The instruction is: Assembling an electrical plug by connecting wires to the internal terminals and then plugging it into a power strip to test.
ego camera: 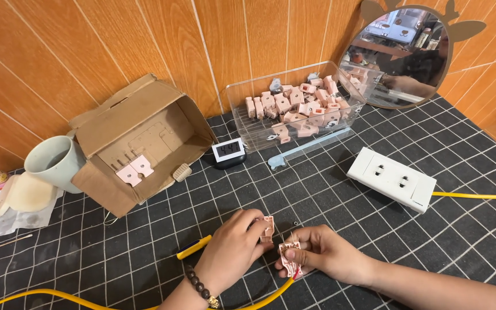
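My left hand pinches a small pink plastic part between its fingertips, low in the middle of the view. Just to the right, my right hand grips a second pink plastic part of the same kind. The two parts are close together but apart. A beaded bracelet sits on my left wrist. A yellow-handled tool lies on the mat by my left hand, partly hidden under it.
A clear bin holds several pink parts. An open cardboard box lies on its side at left, beside a pale cup. A small digital clock, a white socket strip, a yellow cable and a mirror surround them.
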